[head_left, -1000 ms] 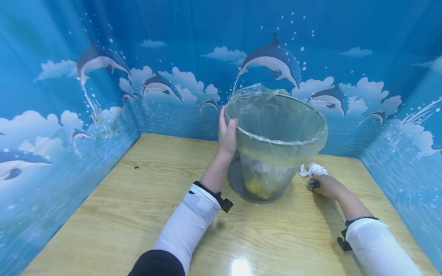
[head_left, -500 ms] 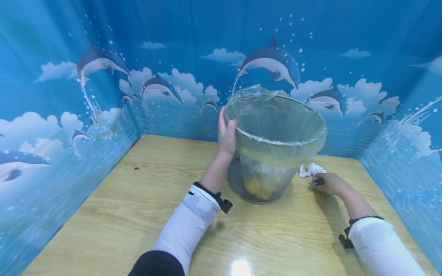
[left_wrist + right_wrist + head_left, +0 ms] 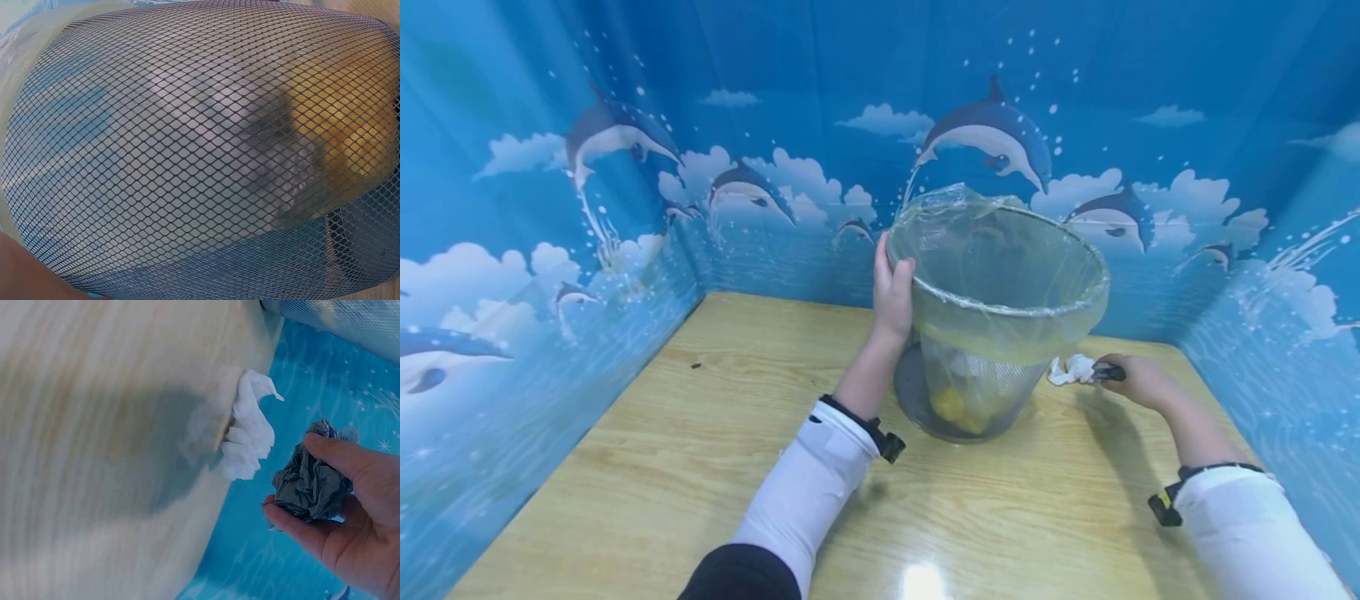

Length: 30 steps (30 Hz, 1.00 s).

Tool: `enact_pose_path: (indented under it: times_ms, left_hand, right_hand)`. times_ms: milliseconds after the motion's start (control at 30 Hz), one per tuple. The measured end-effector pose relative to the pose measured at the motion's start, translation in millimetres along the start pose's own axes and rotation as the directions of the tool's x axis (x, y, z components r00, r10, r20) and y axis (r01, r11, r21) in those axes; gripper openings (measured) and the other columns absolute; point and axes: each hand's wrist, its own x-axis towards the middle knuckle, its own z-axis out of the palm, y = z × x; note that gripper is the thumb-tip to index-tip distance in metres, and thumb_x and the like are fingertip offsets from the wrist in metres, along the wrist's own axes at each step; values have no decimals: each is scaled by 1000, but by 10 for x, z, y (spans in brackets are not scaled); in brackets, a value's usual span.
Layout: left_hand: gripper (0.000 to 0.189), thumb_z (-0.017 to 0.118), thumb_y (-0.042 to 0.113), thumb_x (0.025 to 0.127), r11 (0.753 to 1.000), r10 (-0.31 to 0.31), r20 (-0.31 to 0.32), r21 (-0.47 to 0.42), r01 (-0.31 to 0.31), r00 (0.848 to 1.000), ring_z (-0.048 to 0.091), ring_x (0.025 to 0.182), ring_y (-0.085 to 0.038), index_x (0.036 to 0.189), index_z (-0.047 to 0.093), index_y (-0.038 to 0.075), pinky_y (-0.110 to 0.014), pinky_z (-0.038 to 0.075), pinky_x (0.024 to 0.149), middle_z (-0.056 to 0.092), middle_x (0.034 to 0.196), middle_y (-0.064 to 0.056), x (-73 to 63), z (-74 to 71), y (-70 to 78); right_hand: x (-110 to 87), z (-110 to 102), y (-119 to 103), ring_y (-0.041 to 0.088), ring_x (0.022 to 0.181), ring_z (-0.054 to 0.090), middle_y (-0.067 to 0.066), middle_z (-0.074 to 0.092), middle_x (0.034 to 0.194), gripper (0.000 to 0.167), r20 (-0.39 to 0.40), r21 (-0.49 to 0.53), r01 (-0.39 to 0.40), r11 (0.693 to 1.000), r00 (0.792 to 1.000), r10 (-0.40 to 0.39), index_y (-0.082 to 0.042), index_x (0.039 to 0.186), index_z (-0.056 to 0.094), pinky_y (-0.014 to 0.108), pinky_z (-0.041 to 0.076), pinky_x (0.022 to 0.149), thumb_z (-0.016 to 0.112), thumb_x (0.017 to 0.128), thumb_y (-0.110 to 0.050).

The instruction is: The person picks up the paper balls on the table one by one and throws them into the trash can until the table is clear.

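Note:
In the head view, my left hand (image 3: pixel 892 296) grips the rim of a mesh wastebasket (image 3: pixel 1011 377) at its left side. The basket is lined with a pale yellow-green plastic bag (image 3: pixel 1000 329), folded over the rim. Through the mesh, a yellow lump (image 3: pixel 344 119) and blurred whitish and dark pieces show in the left wrist view. My right hand (image 3: pixel 1138 382) holds a crumpled dark grey wad (image 3: pixel 312 478) between thumb and fingers, above the table. A crumpled white tissue (image 3: pixel 249 431) lies on the table beside it, right of the basket.
The wooden table (image 3: pixel 700 467) has blue dolphin-print curtains (image 3: pixel 790 108) along its back and sides. A small dark speck (image 3: pixel 696 365) lies on the left part of the tabletop. The basket stands near the back edge.
My right hand has moved to the right and slightly up with the dark grey wad, passing the white tissue. The left hand and the basket have stayed nearly still.

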Motion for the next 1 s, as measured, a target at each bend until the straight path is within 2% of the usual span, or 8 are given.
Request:
enact_pose_path:
  times_ms: [133, 367, 500, 733, 1000]
  left_hand:
    - [68, 38, 30, 94, 1000, -5, 2, -5, 5, 1000, 20, 148, -24, 157, 13, 21, -49, 22, 118, 15, 162, -2, -4, 0, -10]
    - [68, 38, 30, 94, 1000, 2, 1, -12, -2, 1000, 21, 147, -25, 156, 14, 20, -49, 22, 118, 16, 162, -2, 0, 2, -22]
    - [68, 38, 29, 94, 1000, 10, -3, -15, -10, 1000, 23, 147, -25, 156, 14, 20, -48, 24, 117, 17, 162, -3, 12, 4, -14]
    - [68, 37, 30, 94, 1000, 6, 1, -4, -6, 1000, 22, 147, -25, 156, 14, 21, -49, 23, 118, 16, 162, -2, 10, 0, -9]
    - [67, 37, 30, 94, 1000, 15, 4, -13, -15, 1000, 24, 146, -25, 156, 14, 21, -48, 25, 117, 17, 162, -2, 10, 0, -15]
  right_hand:
    - [5, -99, 14, 53, 100, 57, 35, 61, 108, 39, 11, 13, -16, 1000, 1000, 15, 16, 119, 54, 59, 48, 82, 62, 89, -7]
    - [35, -382, -97, 59, 110, 48, 39, 53, 121, 42, 6, -25, -107, 994, 994, 107, 7, 129, 51, 65, 43, 86, 55, 95, -16]
    - [47, -566, -178, 60, 112, 45, 40, 50, 125, 43, -22, -9, -129, 992, 991, 129, 6, 133, 48, 68, 40, 89, 53, 97, -17]
    - [51, -857, -327, 52, 106, 54, 37, 52, 124, 43, -75, 13, -138, 990, 987, 139, 5, 138, 42, 58, 47, 80, 49, 100, -15]
    - [59, -1141, -618, 51, 107, 54, 35, 52, 125, 44, -173, 20, -120, 993, 977, 122, 1, 142, 40, 60, 46, 82, 47, 101, -15]
